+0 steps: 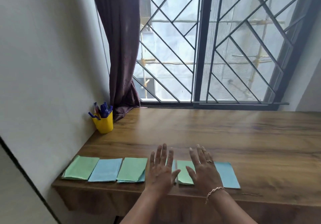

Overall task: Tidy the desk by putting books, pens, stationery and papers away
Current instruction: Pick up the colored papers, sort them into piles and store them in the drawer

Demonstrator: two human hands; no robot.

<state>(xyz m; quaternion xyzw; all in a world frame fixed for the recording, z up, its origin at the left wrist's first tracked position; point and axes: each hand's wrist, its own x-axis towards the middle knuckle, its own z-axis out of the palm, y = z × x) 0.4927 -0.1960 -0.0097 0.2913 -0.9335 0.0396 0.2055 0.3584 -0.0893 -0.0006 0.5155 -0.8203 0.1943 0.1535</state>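
A row of green and blue papers lies along the front edge of the wooden desk (225,137): a green sheet (80,167), a blue sheet (106,170), a green sheet (132,169) over a blue one, then a green sheet (184,173) and a blue sheet (226,174). My left hand (162,167) is flat with fingers spread, over a mostly hidden blue sheet. My right hand (203,167) is flat too, covering part of the green sheet. Neither hand grips anything. A yellow cup (103,124) with several blue pens (104,109) stands at the back left corner.
A white wall borders the desk on the left. A dark purple curtain (119,50) hangs down onto the desk's back left, beside the cup. A barred window (208,50) runs along the back edge. Bare wood stretches across the middle and right.
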